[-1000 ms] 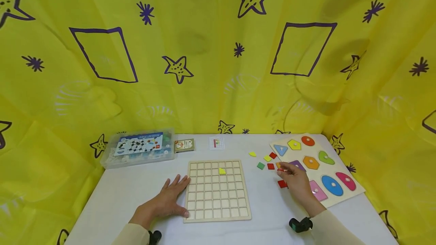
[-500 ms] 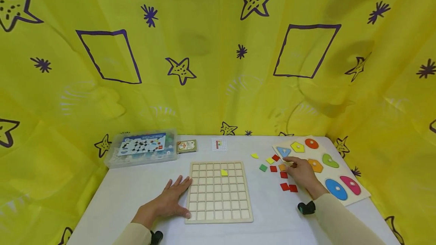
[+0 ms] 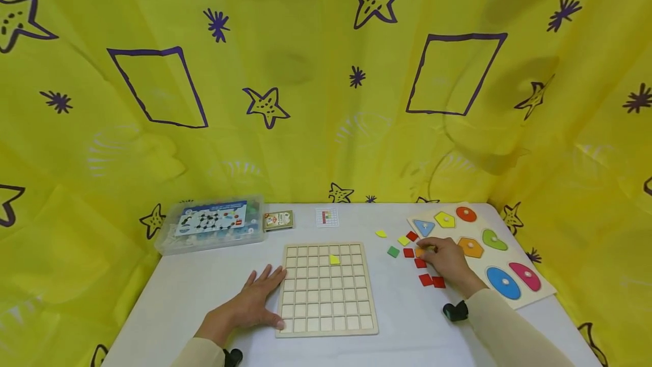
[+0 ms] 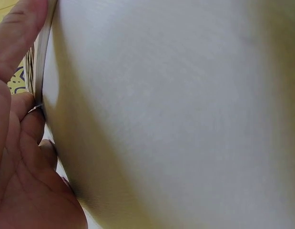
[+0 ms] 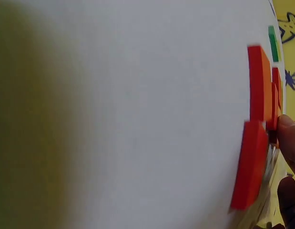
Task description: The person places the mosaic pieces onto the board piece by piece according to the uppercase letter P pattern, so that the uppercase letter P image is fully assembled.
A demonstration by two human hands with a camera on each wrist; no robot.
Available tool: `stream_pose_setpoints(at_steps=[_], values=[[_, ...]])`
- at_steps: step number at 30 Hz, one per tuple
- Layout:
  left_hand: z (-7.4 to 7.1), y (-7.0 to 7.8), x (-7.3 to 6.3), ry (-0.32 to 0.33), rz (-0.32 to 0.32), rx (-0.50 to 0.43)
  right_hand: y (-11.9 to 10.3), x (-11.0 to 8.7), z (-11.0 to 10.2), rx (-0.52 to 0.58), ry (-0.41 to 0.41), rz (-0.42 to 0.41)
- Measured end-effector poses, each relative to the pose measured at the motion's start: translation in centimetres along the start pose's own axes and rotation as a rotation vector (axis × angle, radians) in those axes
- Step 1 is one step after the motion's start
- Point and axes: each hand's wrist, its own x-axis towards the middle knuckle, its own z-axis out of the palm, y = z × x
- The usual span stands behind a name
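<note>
My left hand [image 3: 252,304] lies with fingers spread along the left edge of a wooden grid board [image 3: 331,310], its thumb over the near left corner. One yellow tile [image 3: 334,259] with a rounded corner sits in a cell near the board's far side. To the right, my right hand [image 3: 450,265] reaches with bent fingers to an orange tile [image 3: 419,252], and a red tile [image 3: 420,263] lies just in front. The right wrist view has the thumb [image 5: 286,131] right at the tiles' edges; I cannot tell whether it pinches one.
More red tiles [image 3: 425,280], a green tile [image 3: 393,252] and yellow tiles [image 3: 403,240] lie around. A knobbed shape puzzle [image 3: 519,254] is under the right forearm's side. At the back stand a clear plastic case [image 3: 209,225], a small box [image 3: 278,220] and a pattern card [image 3: 327,217].
My right hand let go of a red tile among the others, drew back slightly, then moved left to the orange tile. The nearby red tile shifted a little left. My left hand stays put.
</note>
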Motion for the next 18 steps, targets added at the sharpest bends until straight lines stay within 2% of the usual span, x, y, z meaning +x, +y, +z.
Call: stream_pose_setpoints(at_steps=[3,10,18], values=[[0.0,-0.2,0.0,0.000,0.001,-0.011,-0.3,0.1,0.2,0.020,-0.020,0.023],[-0.7,1.2,-0.4,-0.013,-0.012,0.023,-0.5,-0.6,-0.3,-0.038,0.008,-0.083],[-0.7,1.1,-0.4,-0.013,-0.004,0.016,-0.1,-0.5,-0.3,-0.066,0.013,-0.124]])
